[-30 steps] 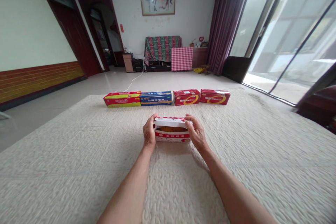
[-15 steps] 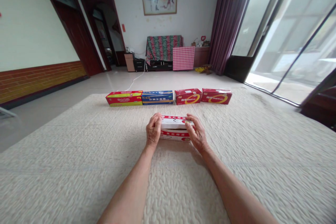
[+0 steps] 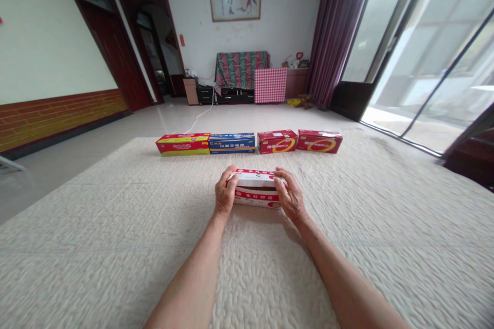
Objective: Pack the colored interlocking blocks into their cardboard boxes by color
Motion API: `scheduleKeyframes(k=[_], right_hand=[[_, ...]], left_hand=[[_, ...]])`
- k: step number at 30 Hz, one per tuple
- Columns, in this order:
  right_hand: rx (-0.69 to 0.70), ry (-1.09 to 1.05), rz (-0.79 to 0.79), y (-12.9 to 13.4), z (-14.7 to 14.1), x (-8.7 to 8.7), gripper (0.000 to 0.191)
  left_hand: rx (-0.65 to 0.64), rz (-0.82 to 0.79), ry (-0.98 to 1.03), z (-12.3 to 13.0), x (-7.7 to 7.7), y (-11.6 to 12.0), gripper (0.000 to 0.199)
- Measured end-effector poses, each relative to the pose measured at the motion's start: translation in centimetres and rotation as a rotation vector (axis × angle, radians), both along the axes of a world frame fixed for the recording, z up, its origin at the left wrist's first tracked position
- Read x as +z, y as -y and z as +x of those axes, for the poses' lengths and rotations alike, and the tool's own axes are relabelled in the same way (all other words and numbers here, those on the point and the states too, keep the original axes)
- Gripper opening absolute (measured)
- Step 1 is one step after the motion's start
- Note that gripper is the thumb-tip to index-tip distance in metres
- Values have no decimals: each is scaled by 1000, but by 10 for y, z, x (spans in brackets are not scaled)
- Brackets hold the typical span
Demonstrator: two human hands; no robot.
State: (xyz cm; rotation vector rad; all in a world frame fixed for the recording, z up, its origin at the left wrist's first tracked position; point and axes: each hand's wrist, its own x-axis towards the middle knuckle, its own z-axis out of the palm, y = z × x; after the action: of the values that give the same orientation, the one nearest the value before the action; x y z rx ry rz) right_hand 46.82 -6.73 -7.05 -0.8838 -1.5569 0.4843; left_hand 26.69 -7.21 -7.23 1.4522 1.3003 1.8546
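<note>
A white and red box (image 3: 257, 198) rests on the quilted cream cover (image 3: 247, 267) in front of me. Its top part, a white lid (image 3: 254, 179) with a red strip, is raised a little, and a dark gap shows beneath it. My left hand (image 3: 226, 190) grips the lid's left end, thumb at the front. At the right end my right hand (image 3: 289, 194) holds the lid with thumb and fingers. The far fingertips of both hands are partly hidden behind the lid.
Beyond the box stand a red and yellow box (image 3: 183, 145), a blue box (image 3: 232, 144) and two red boxes (image 3: 277, 143) (image 3: 319, 142) in a row. A white cable (image 3: 199, 114) lies on the floor behind them.
The dark gap under the lid looks slightly wider at the front. Both hands keep nearly the same place, and the left thumb has shifted slightly on the lid.
</note>
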Motion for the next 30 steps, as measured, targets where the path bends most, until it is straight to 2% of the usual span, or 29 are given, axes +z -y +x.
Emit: scheduleKeyframes(k=[6, 20, 30], right_hand=[[-12, -10, -11, -1, 0, -1, 28], [11, -5, -22, 1, 0, -1, 27], [-14, 100, 80, 2, 3, -3, 24]], left_hand=[[-11, -32, 19, 0, 1, 2, 44], [19, -10, 32, 1, -2, -1, 37], [18, -11, 48, 2, -5, -1, 36]])
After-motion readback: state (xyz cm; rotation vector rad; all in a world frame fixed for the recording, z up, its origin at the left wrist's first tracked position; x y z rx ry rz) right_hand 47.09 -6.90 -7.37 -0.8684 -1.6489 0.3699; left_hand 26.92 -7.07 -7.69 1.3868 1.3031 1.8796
